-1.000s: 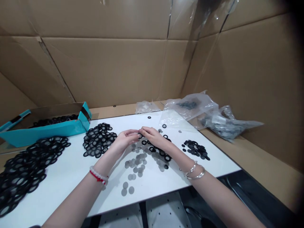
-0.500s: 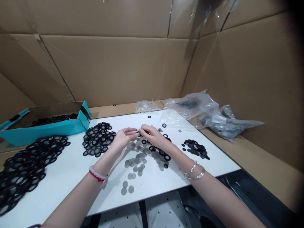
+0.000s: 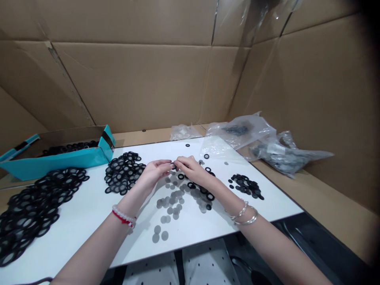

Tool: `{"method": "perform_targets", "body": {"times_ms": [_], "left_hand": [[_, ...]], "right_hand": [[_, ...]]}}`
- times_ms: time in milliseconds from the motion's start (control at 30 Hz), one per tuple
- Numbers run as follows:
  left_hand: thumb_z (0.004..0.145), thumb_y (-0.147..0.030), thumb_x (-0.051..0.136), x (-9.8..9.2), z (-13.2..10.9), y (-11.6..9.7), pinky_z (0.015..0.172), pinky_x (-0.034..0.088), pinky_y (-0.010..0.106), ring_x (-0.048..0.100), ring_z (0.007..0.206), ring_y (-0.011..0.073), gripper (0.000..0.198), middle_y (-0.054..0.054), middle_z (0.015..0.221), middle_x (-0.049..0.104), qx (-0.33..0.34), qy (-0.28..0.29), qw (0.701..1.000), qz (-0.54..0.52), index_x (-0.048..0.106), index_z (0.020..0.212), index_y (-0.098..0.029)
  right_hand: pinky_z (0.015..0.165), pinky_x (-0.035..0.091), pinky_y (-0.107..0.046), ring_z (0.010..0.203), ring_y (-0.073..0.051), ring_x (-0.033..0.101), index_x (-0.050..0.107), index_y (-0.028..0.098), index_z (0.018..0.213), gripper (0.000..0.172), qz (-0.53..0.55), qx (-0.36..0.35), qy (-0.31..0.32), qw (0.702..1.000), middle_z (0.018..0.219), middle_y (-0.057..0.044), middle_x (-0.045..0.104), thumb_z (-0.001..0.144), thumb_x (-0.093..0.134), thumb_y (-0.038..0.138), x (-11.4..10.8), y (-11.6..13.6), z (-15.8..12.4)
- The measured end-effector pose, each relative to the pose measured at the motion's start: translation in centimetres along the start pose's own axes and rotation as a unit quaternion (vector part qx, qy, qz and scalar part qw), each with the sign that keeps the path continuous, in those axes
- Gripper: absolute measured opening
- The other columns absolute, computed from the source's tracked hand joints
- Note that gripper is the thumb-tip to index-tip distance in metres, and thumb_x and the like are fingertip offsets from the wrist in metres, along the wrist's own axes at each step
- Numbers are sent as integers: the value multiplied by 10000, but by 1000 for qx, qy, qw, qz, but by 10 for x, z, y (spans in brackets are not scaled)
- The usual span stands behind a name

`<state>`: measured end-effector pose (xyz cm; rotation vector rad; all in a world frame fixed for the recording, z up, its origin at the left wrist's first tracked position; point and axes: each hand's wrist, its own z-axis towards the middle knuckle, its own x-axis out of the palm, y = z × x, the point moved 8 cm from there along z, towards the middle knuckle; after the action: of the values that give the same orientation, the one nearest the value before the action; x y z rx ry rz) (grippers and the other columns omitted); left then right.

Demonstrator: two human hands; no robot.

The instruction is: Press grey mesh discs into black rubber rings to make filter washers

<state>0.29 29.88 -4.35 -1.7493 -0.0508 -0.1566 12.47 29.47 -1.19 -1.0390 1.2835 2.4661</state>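
Over the middle of the white table my left hand and my right hand meet at the fingertips. Between them is a small black ring, pinched by both and partly covered by the fingers. Below the hands, thin grey translucent discs lie scattered on the tabletop. Several loose black rings lie under and beside my right wrist. Left of my left hand is a heap of black rings, some with grey discs in their centres.
A larger pile of black rings spreads along the left. Behind it stands a teal box holding more. Small black pieces are heaped at right. Clear plastic bags lie by the cardboard wall.
The view has shifted very slightly. Both hands stay together at the same spot, still on the black ring, with only tiny finger movement.
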Motion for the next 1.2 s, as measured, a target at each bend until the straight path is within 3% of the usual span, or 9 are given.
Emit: {"method": "perform_targets", "body": {"times_ms": [133,267,367,467,567,633,733,933,1200], "left_hand": [[567,-242,814,0,4,2,693,443,270,595,721,143,355,87,840,696,7,19,1000,11,707,873,-97],[584,-257,809,-1,4,1,689,448,267,596,714,138,378,83,841,691,19,20,999,20,688,903,-94],[610,-282,800,0,1,-2,731,466,292,618,726,149,405,81,832,693,33,15,999,17,647,939,-103],[615,-289,800,3,-2,-3,759,472,310,634,715,153,447,70,814,696,36,28,999,3,610,981,-116],[617,-293,795,3,-2,-6,767,467,301,634,716,145,442,61,811,698,48,33,998,-3,603,977,-123],[630,-306,780,3,-2,-7,745,460,288,630,712,141,425,58,817,702,59,33,998,19,604,973,-128],[639,-299,760,2,-2,-9,659,437,266,611,669,140,392,43,763,698,71,21,994,85,602,958,-132],[593,-273,775,-4,-1,-11,584,402,251,567,600,132,367,13,665,669,74,-49,987,133,585,872,-129],[706,-359,712,9,-3,-14,806,461,309,590,710,130,331,23,799,653,80,72,994,2,637,963,-165]], "right_hand": [[862,328,-339,763,-148,481,479,213,822,201,-14,-6,-4,1000,835,16,530,935,438,373,-6,2,-3],[781,389,-308,756,-159,529,539,199,805,181,37,-55,-9,998,802,-8,566,896,509,352,-8,6,-1],[740,424,-293,796,-170,573,589,191,883,136,119,-31,-38,992,818,-22,615,861,560,323,-7,-6,3],[756,443,-299,811,-176,607,582,189,1015,232,188,12,-58,980,814,-22,643,815,618,302,-6,-21,5],[743,442,-289,815,-169,604,568,191,995,235,214,28,-48,975,833,-19,638,816,616,337,-4,-25,5],[704,424,-272,782,-153,575,557,194,877,190,195,26,-37,980,808,-3,605,856,554,383,-5,-21,4],[631,366,-252,681,-128,491,474,194,719,272,121,16,-31,992,714,24,514,908,456,388,-6,-12,1],[628,301,-265,624,-130,396,364,208,698,241,6,-9,-67,998,656,38,424,916,425,289,-7,0,-2],[608,331,-252,623,-126,404,398,212,705,310,225,53,-68,970,652,45,402,894,445,453,-9,-16,2]]}}
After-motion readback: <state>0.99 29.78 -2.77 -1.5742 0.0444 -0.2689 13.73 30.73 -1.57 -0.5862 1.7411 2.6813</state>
